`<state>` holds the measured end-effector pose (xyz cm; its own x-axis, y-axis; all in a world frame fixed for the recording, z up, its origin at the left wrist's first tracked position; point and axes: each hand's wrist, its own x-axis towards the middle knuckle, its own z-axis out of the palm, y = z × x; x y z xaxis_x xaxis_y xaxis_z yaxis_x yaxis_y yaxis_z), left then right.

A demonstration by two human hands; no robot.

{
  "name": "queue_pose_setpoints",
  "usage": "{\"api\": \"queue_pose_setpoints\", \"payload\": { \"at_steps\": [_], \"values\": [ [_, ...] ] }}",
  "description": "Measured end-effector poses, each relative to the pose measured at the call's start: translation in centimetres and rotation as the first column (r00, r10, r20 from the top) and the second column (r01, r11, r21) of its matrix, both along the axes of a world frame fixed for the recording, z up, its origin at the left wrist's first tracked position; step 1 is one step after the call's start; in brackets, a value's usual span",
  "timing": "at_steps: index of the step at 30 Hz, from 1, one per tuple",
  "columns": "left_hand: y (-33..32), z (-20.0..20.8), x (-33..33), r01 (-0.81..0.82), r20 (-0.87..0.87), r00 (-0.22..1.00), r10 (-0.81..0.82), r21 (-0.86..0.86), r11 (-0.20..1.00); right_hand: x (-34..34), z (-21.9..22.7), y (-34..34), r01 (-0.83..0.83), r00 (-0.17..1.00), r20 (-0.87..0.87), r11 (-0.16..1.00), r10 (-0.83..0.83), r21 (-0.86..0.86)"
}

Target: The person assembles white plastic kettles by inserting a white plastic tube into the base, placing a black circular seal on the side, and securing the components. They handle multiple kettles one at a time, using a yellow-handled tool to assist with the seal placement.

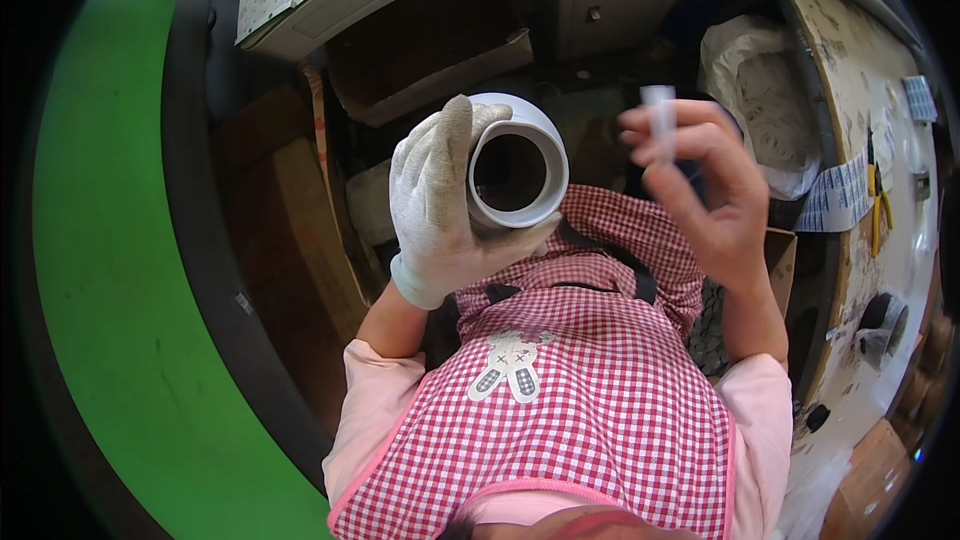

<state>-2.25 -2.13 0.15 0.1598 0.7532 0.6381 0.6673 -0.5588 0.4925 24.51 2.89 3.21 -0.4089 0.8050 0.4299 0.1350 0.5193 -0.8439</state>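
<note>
My left hand, in a whitish work glove with a soiled thumb and fingers, is closed around a white round hollow housing. The housing's wide round opening is turned up toward me, and its inside is dark. To the right, apart from the housing, my bare right hand pinches a small white strip between thumb and fingers. The strip is smeared by motion, so its exact kind cannot be made out. Below both hands is my red-and-white checked apron.
A green conveyor belt runs along the left. At right, a worn workbench bears yellow-handled pliers and a roll of black tape. A white sack stands beside it. A white cabinet is ahead.
</note>
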Motion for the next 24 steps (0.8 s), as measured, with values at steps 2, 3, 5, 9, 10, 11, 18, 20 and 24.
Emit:
{"api": "queue_pose_setpoints", "payload": {
  "at_steps": [2, 3, 5, 9, 10, 11, 18, 20, 24],
  "values": [
    [-0.4, 0.1, 0.1, 0.015, -0.009, 1.000, -0.015, -0.011, 1.000, -2.3, 1.2, -1.2, -0.324, 0.938, -0.222, 0.900, 0.266, -0.290],
    [-0.6, 0.2, 0.1, 0.012, 0.011, 1.000, -0.012, -0.025, 1.000, -3.1, 1.9, -1.9, -0.340, 0.939, -0.179, 0.861, 0.293, -0.378],
    [-1.2, 0.2, 0.1, 0.018, 0.025, 1.000, -0.016, -0.062, 0.998, -4.7, 2.1, -1.6, -0.324, 0.941, 0.038, 0.928, 0.336, -0.182],
    [-1.8, -0.1, 0.0, 0.072, -0.026, 0.997, -0.074, -0.050, 0.996, -6.1, 2.7, -2.1, -0.288, 0.829, 0.497, 0.958, 0.255, -0.011],
    [-1.8, -0.2, 0.0, 0.061, -0.029, 0.998, -0.063, -0.056, 0.997, -6.5, 2.5, -2.3, -0.288, 0.767, 0.601, 0.957, 0.224, 0.011],
    [-1.7, -0.3, 0.0, 0.056, -0.027, 0.998, -0.058, -0.058, 0.997, -6.7, 2.3, -2.6, -0.261, 0.783, 0.604, 0.959, 0.145, 0.108],
    [-1.5, -0.7, 0.1, 0.078, 0.026, 0.997, -0.077, -0.061, 0.995, -7.5, 0.5, -2.0, -0.329, 0.749, 0.660, 0.893, 0.050, 0.306],
    [-1.5, -0.7, 0.2, 0.092, 0.028, 0.996, -0.090, -0.058, 0.994, -7.0, 1.2, -0.6, -0.418, 0.696, 0.703, 0.878, 0.145, 0.233],
    [-1.3, -0.4, 0.7, 0.090, -0.022, 0.996, -0.091, -0.042, 0.995, -5.2, 3.1, 1.4, -0.549, 0.570, 0.704, 0.834, 0.424, -0.057]
  ]
}}
